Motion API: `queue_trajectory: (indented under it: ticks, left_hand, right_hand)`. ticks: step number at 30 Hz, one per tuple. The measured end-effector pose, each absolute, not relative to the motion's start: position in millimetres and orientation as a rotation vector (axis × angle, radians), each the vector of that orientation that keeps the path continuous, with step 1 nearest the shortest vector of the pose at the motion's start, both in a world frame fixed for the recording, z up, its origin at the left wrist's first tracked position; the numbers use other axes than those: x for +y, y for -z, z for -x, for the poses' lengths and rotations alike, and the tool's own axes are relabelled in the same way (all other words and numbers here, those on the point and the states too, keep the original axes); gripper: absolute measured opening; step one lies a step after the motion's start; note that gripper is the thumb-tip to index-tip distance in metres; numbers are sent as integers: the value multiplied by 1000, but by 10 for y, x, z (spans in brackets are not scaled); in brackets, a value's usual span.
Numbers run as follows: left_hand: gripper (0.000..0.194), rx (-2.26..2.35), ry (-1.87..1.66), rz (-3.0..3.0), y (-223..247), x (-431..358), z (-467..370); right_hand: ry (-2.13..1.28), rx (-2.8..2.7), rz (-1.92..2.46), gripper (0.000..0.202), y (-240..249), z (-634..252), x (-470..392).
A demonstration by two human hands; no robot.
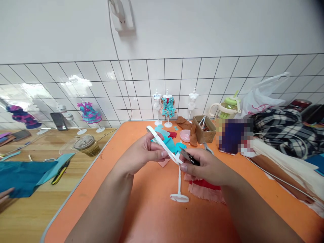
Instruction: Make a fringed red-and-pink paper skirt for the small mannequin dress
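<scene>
My left hand [144, 153] is closed, pinching a narrow white strip [159, 140] that loops up over the fingers and runs down to the right. In my right hand [202, 165] lies a small black-handled blade [187, 157], its metal end pointing up and left; the thumb and fingers are also at the strip's lower end. Just behind the hands stands a miniature dress form [179, 194] on a round white base, partly hidden, with turquoise cloth [180, 147] around it. More turquoise fabric [168, 144] is behind my left hand.
Red and pink frilled fabric [206, 192] lies under my right forearm. Behind are a pink bowl [185, 135], a cardboard box [206, 133] and a dressed mini form [168, 109]. Leftward, a glass jar [87, 145], a yellow cutter [60, 172] and another person's hand [6, 195] are on the wooden table.
</scene>
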State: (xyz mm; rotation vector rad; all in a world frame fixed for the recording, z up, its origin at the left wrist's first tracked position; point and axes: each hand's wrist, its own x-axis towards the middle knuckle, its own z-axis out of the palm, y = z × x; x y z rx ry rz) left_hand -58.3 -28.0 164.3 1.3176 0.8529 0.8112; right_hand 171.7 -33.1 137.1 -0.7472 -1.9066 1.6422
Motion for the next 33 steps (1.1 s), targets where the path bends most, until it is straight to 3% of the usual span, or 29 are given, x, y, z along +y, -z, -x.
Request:
queue_trajectory:
  ticks: [5,15,19,28,33]
  left_hand:
    - [42,856,-834,-1326,-1623,-273,575]
    - [47,964,-797,-1302,-1641,-283,562]
    - [48,1131,-874,-1349,-1618,-249,529]
    - [46,1252,-882,-1502,-1549,-232,532]
    - [45,1274,-855,-1578,-1530,-275,528]
  right_hand:
    - [-1562,-1939,859,31,-1396,-1775,-310]
    - [-959,-2078,1197,26,-1303,-1738,-52]
    - [-839,-1966,1239,38,-1302,-1657,-152]
    - [-1478,-1815,1177,44,-1260,-1434,-432]
    - [-1871,-1696,1097,38,-1256,-1404,-440]
